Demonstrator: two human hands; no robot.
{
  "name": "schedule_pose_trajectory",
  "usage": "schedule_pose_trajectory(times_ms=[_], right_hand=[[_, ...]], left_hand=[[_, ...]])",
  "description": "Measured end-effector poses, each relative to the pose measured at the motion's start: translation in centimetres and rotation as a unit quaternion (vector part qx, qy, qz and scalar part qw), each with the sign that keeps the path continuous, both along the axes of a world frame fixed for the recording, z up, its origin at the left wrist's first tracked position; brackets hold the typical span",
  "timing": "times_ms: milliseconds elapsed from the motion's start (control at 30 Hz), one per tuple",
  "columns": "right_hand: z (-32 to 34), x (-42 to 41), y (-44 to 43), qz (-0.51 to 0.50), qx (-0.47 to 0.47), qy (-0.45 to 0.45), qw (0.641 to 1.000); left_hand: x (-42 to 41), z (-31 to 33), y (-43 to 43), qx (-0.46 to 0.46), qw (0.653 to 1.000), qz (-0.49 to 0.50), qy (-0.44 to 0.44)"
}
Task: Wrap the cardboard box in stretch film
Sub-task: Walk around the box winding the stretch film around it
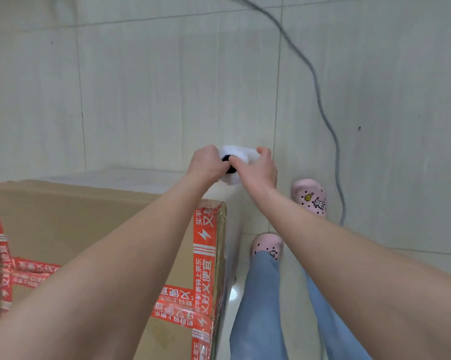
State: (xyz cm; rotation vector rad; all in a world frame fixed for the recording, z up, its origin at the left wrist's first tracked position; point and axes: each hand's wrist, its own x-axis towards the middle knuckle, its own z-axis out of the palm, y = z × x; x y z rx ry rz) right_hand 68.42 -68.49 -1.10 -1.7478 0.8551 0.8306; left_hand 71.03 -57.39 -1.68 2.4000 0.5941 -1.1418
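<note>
Your left hand (206,162) and your right hand (260,168) both grip the white roll of stretch film (238,154), one on each side of it, with the fingers curled around it; a thumb lies at the dark end of the core. The roll is in the middle of the frame, just beyond the far right corner of the cardboard box (89,229), which fills the lower left of the frame and stands on the floor (141,87).

A pale, hazy band (130,178) lies along the far top edge of the box; it looks like film that is already laid there, but I cannot tell it for sure. I judge that the step in hand is to bring the film around this corner and down the right side; pull the film tight before you turn, so it lies flat on the corner and does not fold; let the core turn between your hands instead of squeezing it; overlap each band with the one before. The red printed tape (204,255) on the box edges is smooth, so the film may slip there if it is loose.

The floor has large pale tiles with thin joints and it shines a little; a grey cable (320,100) runs down the right part of the frame, close to your pink clog (308,197); mind it when you step around the box.
</note>
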Motion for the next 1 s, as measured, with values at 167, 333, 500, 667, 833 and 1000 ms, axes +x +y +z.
schedule_pose_trajectory(times_ms=[167, 333, 500, 667, 833, 1000], right_hand=[[0.1, -0.2, -0.6, 0.067, 0.018, 0.028, 0.997], [0.1, 1.2, -1.0, 0.156, 0.016, 0.022, 0.987], [0.5, 3.1, 0.0, 0.218, -0.021, -0.004, 0.976], [0.1, 4.8, 2.0, 0.209, 0.004, -0.041, 0.977], [-0.4, 5.1, 3.8, 0.248, 0.041, -0.006, 0.968], [-0.6, 5.3, 5.2, 0.274, 0.02, -0.013, 0.961]], left_hand=[[-0.1, -0.3, -1.3, 0.024, 0.988, -0.153, -0.027], [0.4, -0.3, -0.9, 0.057, 0.982, -0.171, -0.06], [0.4, -0.6, 0.4, 0.055, 0.995, -0.06, -0.057], [0.4, -0.3, 2.3, 0.023, 0.971, 0.232, -0.044], [0.1, -0.2, 4.2, -0.04, 0.904, 0.427, -0.001], [1.0, -0.1, 4.6, 0.074, 0.98, 0.165, -0.08]])
